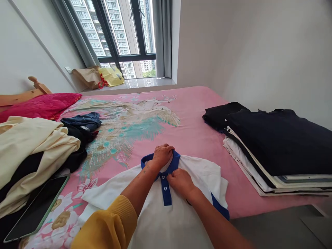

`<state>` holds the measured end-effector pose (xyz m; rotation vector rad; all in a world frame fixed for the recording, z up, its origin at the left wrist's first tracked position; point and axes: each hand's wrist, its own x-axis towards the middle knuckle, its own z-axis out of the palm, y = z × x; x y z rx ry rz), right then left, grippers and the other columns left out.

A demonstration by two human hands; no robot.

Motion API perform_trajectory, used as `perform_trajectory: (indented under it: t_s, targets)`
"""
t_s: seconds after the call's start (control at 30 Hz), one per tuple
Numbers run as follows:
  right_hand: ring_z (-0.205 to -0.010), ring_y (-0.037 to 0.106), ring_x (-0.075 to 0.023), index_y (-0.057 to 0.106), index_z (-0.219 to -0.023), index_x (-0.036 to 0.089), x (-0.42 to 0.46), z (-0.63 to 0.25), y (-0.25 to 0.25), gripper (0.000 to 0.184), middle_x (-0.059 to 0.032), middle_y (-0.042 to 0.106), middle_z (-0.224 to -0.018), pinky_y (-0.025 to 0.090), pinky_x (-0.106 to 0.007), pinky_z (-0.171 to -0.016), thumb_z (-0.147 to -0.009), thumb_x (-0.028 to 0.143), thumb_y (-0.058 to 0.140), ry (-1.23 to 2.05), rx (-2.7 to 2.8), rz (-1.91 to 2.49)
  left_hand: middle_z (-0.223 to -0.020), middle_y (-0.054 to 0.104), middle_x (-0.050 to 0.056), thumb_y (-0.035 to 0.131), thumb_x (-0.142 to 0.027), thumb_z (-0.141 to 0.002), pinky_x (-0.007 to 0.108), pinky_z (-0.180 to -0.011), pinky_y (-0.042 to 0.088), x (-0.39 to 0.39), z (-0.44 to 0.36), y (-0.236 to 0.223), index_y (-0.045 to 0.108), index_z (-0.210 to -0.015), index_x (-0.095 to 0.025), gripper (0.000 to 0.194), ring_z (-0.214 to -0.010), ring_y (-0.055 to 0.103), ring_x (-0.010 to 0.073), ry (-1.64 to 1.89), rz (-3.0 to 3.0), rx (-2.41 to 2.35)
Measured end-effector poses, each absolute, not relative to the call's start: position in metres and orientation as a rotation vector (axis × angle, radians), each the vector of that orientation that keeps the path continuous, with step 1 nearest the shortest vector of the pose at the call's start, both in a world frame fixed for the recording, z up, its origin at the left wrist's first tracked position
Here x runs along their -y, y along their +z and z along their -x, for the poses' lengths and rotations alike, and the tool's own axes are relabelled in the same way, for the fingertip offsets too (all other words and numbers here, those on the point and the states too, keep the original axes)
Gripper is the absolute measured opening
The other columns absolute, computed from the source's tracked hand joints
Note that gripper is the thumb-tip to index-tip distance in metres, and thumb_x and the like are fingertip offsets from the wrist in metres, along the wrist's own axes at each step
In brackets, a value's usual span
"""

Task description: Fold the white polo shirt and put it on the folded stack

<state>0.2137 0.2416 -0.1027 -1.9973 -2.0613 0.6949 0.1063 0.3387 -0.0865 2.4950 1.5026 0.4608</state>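
Note:
A white polo shirt (171, 221) with a blue collar and a blue button placket lies front up on the bed, its collar pointing away from me. My left hand (163, 154) reaches across the neck opening, and its curled fingers grip the collar's back right part. Lower down, my right hand (180, 180) is closed at the collar's right front tip, beside the top of the placket. The fingertips of this hand are partly hidden. Two pale buttons show on the placket. Both sleeves are spread out to the sides.
A stack of folded clothes (280, 141) stands on the bed's right side. Rumpled cream and dark clothes (33, 145) lie at left, with a phone or tablet (36, 209) before them and jeans (83, 121) behind. Bags (111, 76) sit on the windowsill. The bed's edge runs at lower right.

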Motion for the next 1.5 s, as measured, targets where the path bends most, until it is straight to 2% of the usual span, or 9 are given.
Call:
perform_trajectory:
  t_s: [0.37, 0.53, 0.73, 0.83, 0.93, 1.03, 1.17, 1.37, 1.5]
  targets:
    - [-0.085, 0.065, -0.0279, 0.071, -0.079, 0.016, -0.268, -0.227, -0.076, 0.054, -0.0166, 0.069, -0.087, 0.043, -0.032, -0.067, -0.086, 0.057, 0.037, 0.578, 2.015, 2.169, -0.104, 0.068, -0.001, 0.05, -0.022, -0.082, 0.032, -0.09, 0.039, -0.341, -0.105, -0.078, 0.07, -0.098, -0.029, 0.027, -0.098, 0.061, 0.0172, 0.421, -2.48, -1.421]
    - [-0.087, 0.064, -0.0276, 0.07, -0.084, 0.014, -0.267, -0.216, -0.091, 0.033, -0.018, 0.069, -0.093, 0.043, -0.032, -0.07, -0.083, 0.035, 0.045, 0.718, 1.953, 2.191, -0.103, 0.069, -0.001, 0.051, -0.023, -0.081, 0.035, -0.093, 0.038, -0.341, -0.108, -0.077, 0.071, -0.094, -0.031, 0.025, -0.098, 0.061, 0.0182, 0.429, -2.465, -1.435]
    - [-0.063, 0.06, -0.016, 0.063, -0.06, 0.019, -0.238, -0.214, -0.111, 0.05, -0.0046, 0.065, -0.06, 0.041, -0.025, -0.064, -0.092, 0.043, 0.033, 0.941, 1.853, 1.706, -0.111, 0.066, 0.005, 0.048, -0.026, -0.085, 0.036, -0.092, 0.043, -0.349, -0.107, -0.087, 0.066, -0.109, -0.024, 0.03, -0.1, 0.061, 0.0204, 0.587, -2.284, -1.634]
    - [-0.062, 0.057, -0.0142, 0.062, -0.073, 0.021, -0.24, -0.239, -0.115, 0.04, -0.0002, 0.063, -0.066, 0.041, -0.024, -0.062, -0.091, 0.046, 0.037, 0.794, 1.607, 1.597, -0.12, 0.061, 0.007, 0.046, -0.026, -0.085, 0.033, -0.096, 0.043, -0.354, -0.074, -0.08, 0.056, -0.122, -0.021, 0.039, -0.108, 0.057, 0.0183, 0.775, -2.19, -1.679]
    - [-0.08, 0.058, -0.0152, 0.06, -0.091, 0.022, -0.254, -0.267, -0.114, 0.021, -0.0019, 0.064, -0.087, 0.045, -0.026, -0.074, -0.089, 0.031, 0.041, 0.602, 1.613, 1.465, -0.117, 0.059, 0.005, 0.038, -0.01, -0.078, 0.032, -0.102, 0.039, -0.35, -0.018, -0.072, 0.066, -0.1, -0.021, 0.037, -0.113, 0.054, 0.0158, 0.892, -2.144, -1.596]
    - [-0.108, 0.051, -0.0167, 0.06, -0.101, 0.022, -0.276, -0.277, -0.109, 0.034, -0.006, 0.057, -0.112, 0.039, -0.03, -0.095, -0.079, 0.008, 0.039, 0.49, 1.909, 1.32, -0.123, 0.055, 0.005, 0.034, 0.0, -0.064, 0.032, -0.106, 0.036, -0.337, 0.027, -0.072, 0.069, -0.09, -0.021, 0.048, -0.119, 0.05, 0.0156, 0.609, -2.216, -1.46]
    - [-0.127, 0.035, -0.0225, 0.061, -0.111, 0.025, -0.313, -0.265, -0.099, 0.05, -0.0084, 0.042, -0.136, 0.033, -0.039, -0.102, -0.072, 0.002, 0.041, 0.495, 2.393, 1.361, -0.138, 0.045, 0.003, 0.037, 0.001, -0.062, 0.035, -0.107, 0.034, -0.324, 0.042, -0.077, 0.066, -0.109, -0.029, 0.062, -0.129, 0.04, 0.0188, 0.166, -2.358, -1.348]
    - [-0.108, 0.049, -0.0246, 0.068, -0.091, 0.023, -0.347, -0.264, -0.088, 0.025, -0.0085, 0.059, -0.108, 0.037, -0.039, -0.092, -0.077, 0.018, 0.048, 0.43, 2.712, 1.516, -0.11, 0.063, 0.007, 0.052, -0.015, -0.068, 0.04, -0.1, 0.038, -0.337, 0.037, -0.073, 0.073, -0.086, -0.025, 0.029, -0.108, 0.055, 0.0247, -0.036, -2.478, -1.335]
    - [-0.114, 0.045, -0.0214, 0.066, -0.097, 0.022, -0.324, -0.246, -0.076, 0.026, -0.0066, 0.056, -0.12, 0.032, -0.034, -0.096, -0.079, 0.017, 0.046, 0.304, 2.513, 1.483, -0.107, 0.065, 0.005, 0.049, -0.014, -0.068, 0.031, -0.093, 0.043, -0.344, 0.037, -0.076, 0.073, -0.088, -0.024, 0.033, -0.099, 0.059, 0.0201, -0.004, -2.394, -1.309]
